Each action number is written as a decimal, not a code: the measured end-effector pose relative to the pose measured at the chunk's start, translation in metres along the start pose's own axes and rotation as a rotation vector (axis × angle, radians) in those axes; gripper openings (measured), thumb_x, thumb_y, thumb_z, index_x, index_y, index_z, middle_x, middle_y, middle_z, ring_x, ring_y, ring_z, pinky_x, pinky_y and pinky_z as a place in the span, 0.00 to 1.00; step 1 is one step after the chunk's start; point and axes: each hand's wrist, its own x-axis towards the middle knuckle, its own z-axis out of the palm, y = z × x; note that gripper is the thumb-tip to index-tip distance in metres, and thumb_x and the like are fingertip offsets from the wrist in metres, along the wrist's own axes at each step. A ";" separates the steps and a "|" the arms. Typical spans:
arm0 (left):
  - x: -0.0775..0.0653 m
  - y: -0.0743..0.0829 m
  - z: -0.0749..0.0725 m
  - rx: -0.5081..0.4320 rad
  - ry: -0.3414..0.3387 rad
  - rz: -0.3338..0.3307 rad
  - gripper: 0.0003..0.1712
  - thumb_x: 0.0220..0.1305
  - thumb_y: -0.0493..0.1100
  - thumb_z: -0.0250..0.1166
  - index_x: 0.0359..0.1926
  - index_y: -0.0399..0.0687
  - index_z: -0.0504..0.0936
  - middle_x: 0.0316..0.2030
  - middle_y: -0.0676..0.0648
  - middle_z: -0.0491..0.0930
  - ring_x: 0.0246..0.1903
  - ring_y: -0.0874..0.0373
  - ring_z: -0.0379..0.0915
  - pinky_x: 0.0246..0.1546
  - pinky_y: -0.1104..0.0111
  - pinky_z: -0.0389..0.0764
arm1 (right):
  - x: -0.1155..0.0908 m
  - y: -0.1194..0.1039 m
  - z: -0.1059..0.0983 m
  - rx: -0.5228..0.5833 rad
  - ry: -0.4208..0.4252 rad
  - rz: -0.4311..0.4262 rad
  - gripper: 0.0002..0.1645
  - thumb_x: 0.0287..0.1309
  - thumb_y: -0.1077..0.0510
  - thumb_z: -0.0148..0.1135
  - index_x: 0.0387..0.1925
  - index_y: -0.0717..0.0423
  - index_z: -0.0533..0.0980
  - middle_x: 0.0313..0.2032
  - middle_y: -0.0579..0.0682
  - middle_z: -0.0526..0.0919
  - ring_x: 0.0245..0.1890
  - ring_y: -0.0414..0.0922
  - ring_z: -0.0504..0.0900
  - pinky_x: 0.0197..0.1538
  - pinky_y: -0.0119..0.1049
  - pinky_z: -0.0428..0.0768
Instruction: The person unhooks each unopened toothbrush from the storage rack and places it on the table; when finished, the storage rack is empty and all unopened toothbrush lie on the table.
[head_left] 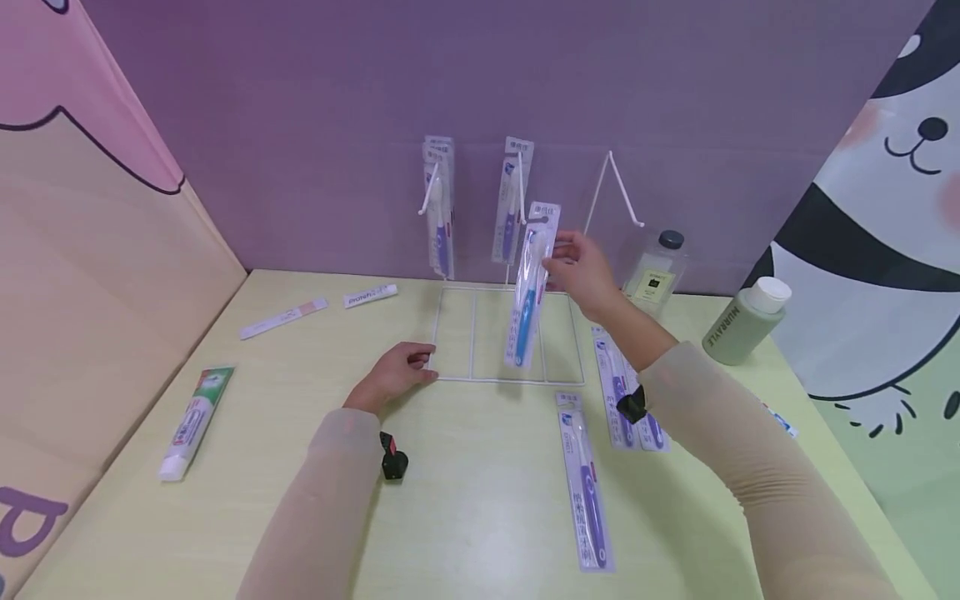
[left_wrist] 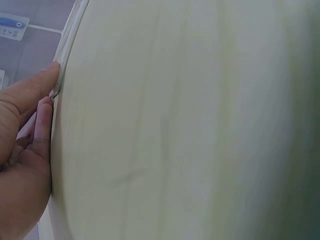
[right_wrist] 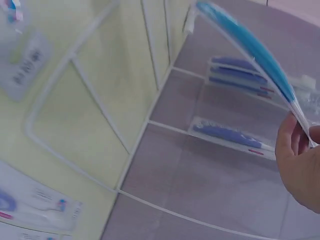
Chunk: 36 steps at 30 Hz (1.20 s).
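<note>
A white wire display rack (head_left: 510, 382) with three upright hooks stands at the back of the table. My right hand (head_left: 581, 271) pinches the edge of a packaged blue toothbrush (head_left: 528, 317), whose top hole is right at the middle hook's tip. Behind it, a packaged purple toothbrush (head_left: 507, 208) hangs on that same hook. Several toothbrush packs (head_left: 440, 217) hang from the left hook, while the right hook (head_left: 622, 187) is bare. My left hand (head_left: 396, 372) pinches the rack's base wire near its front left corner; the left wrist view shows thumb and fingertips (left_wrist: 44, 102) at the wire.
A single toothbrush pack (head_left: 585, 492) lies in front, with more packs (head_left: 617, 392) partly under the right arm. Two bottles, one clear (head_left: 651, 279) and one green (head_left: 742, 325), stand right. Toothpaste (head_left: 197, 425), a small tube (head_left: 371, 296) and a slim packet (head_left: 283, 318) lie left.
</note>
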 end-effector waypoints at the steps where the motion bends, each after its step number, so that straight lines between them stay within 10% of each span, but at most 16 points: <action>1: 0.000 0.001 0.000 0.002 0.001 -0.002 0.30 0.55 0.38 0.66 0.59 0.44 0.70 0.53 0.44 0.69 0.53 0.53 0.63 0.54 0.62 0.64 | -0.007 0.005 -0.001 0.002 -0.023 0.036 0.23 0.56 0.73 0.52 0.54 0.65 0.63 0.42 0.60 0.71 0.37 0.50 0.74 0.36 0.44 0.80; 19: 0.001 0.001 -0.003 -0.031 -0.013 0.001 0.30 0.55 0.38 0.66 0.59 0.43 0.69 0.53 0.44 0.68 0.53 0.53 0.62 0.55 0.63 0.63 | -0.111 0.087 -0.005 0.057 -0.409 0.536 0.26 0.54 0.74 0.53 0.54 0.63 0.59 0.31 0.56 0.70 0.31 0.49 0.76 0.37 0.50 0.78; 36: 0.000 0.004 0.000 -0.016 -0.008 -0.013 0.29 0.55 0.38 0.65 0.59 0.43 0.69 0.53 0.44 0.69 0.52 0.53 0.63 0.54 0.63 0.64 | -0.128 0.102 0.002 -0.297 -0.380 0.561 0.29 0.51 0.72 0.59 0.55 0.70 0.61 0.27 0.60 0.76 0.22 0.53 0.79 0.26 0.43 0.80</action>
